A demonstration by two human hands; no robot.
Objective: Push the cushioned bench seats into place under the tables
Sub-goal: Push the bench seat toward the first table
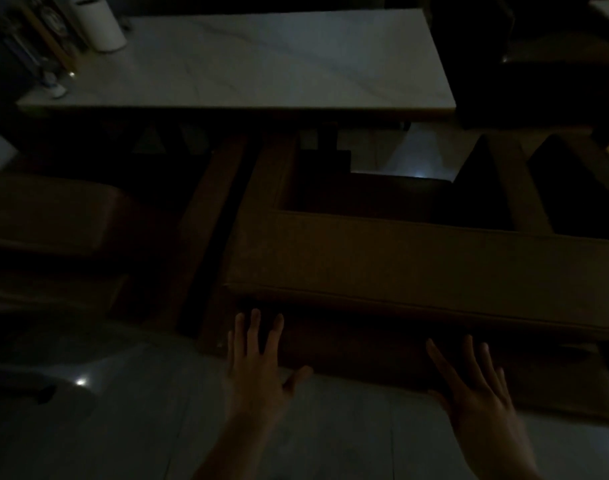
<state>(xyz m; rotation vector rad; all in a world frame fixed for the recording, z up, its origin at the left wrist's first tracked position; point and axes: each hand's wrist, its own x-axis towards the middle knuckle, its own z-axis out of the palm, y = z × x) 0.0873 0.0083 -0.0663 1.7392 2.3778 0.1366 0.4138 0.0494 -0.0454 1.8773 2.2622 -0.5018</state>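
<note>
bench seat runs out of frame at right edge, its far end not visible. second bench cut by left edge. dark objects at table's back left corner too dim to identify. space under table lost in shadow. both forearms cut off by bottom edge.

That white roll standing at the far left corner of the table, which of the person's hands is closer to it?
Left. The left hand is spread against the bench back's left end, below the white roll. The right hand presses the same bench further right, so further from the roll.
</note>
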